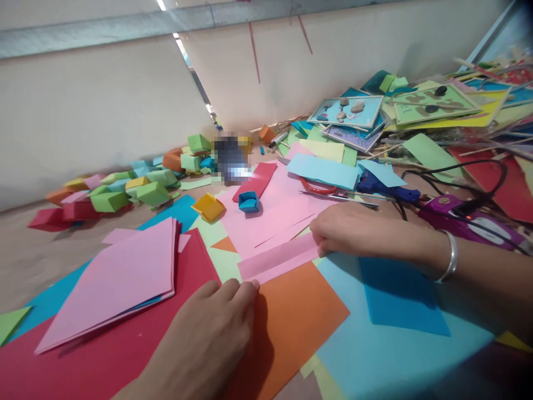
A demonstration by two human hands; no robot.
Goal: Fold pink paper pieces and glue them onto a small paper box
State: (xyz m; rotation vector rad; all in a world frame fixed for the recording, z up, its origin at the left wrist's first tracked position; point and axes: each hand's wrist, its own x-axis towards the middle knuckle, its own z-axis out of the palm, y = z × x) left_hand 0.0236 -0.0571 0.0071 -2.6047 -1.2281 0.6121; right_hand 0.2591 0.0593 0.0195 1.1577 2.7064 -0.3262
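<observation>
A long pink paper strip [278,259] with a lengthwise crease stretches between my two hands, above an orange sheet [300,316]. My left hand [216,322] grips its near left corner, fingers curled and thumb side on the paper. At the other end, my right hand [345,230], with a silver bangle at the wrist, pinches the strip between closed fingers. Just beyond lie pink sheets [287,205], a small blue paper box [249,201] and a yellow paper box [208,207]. A stack of pink squares [120,272] rests left of my left hand.
Several folded paper boxes [152,193] are heaped along the wall at left. Scissors [318,186] lie beyond my right hand, near a blue glue gun [385,186] and a purple power strip [470,219] with black cables. Framed stone pictures [345,111] are piled at back right.
</observation>
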